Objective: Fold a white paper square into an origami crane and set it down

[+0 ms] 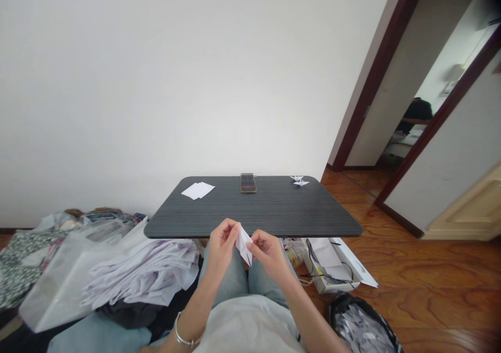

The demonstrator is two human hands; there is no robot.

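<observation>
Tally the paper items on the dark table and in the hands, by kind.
Flat white sheets, far left of table: 2, overlapping
Finished folded paper figures, far right: 2, as far as I can tell
Part-folded paper, pinched between left hand and right hand: 1
Total: 5

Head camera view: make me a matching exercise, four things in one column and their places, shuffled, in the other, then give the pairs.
Things:
1. small folded white paper piece
2. flat white paper sheets
3. small dark upright stand
4. finished white folded paper figures

Places:
A. far right corner of the dark wood-grain table
B. middle of the table's far edge
C. between the left hand and right hand
D. far left part of the table

Pairs: 1-C, 2-D, 3-B, 4-A
</observation>
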